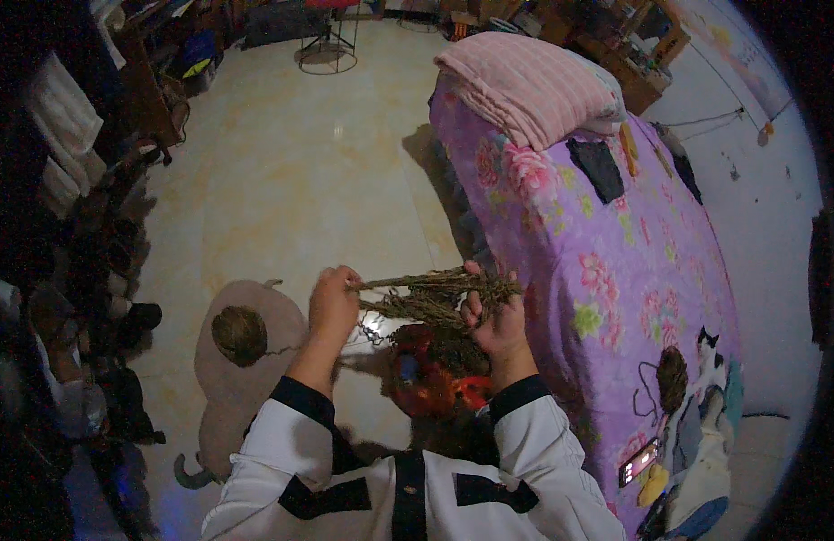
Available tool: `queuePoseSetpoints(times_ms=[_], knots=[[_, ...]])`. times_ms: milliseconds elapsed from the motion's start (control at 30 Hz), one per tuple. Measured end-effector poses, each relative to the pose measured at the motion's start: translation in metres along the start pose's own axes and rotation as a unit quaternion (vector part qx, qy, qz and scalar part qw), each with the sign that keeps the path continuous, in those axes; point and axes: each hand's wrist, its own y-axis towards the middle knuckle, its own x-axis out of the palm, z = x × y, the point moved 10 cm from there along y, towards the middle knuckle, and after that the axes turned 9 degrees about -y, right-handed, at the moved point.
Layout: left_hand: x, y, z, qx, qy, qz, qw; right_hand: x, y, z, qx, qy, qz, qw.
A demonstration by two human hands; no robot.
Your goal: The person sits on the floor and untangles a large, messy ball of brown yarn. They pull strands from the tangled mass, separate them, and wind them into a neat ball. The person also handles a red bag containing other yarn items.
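A tangled skein of brownish-green yarn [415, 296] stretches level between my hands. My left hand [334, 305] is closed on its left end, fingers pinched together. At the other end my right hand [498, 326] is wrapped round the bunched strands, some of which stick out past the fingers. Loose curly strands hang below the skein. Under it stands a red bag or container [421, 389] with a dark, yarn-like heap inside. A wound ball of similar yarn [239, 335] rests on a brownish mat [220, 406] to the left.
To the right is a bed with a purple flowered cover [606, 261], bearing a folded pink quilt [534, 86], a dark cloth [597, 169], a small yarn bundle [672, 379], a phone [639, 463] and a black-and-white cat [712, 370]. Shoes [145, 316] line the left. A stool [328, 50] stands far off.
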Motion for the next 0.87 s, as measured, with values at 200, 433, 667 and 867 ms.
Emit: queuePoseSetpoints(times_ms=[200, 433, 667, 867], knots=[[0.046, -0.020, 0.003, -0.232, -0.566, -0.112, 0.783, -0.029, 0.004, 0.008, 0.016, -0.038, -0.015, 0.999], [0.074, -0.035, 0.047, -0.083, -0.526, -0.231, 0.815, 0.021, -0.012, 0.022, 0.079, -0.146, -0.144, 0.976], [0.031, -0.027, 0.070, 0.073, -0.509, -0.125, 0.848, 0.007, -0.022, 0.037, 0.152, -0.238, -0.167, 0.945], [0.029, -0.049, 0.110, 0.258, -0.327, -0.146, 0.897, 0.009, 0.014, 0.021, 0.036, -0.416, -0.024, 0.908]])
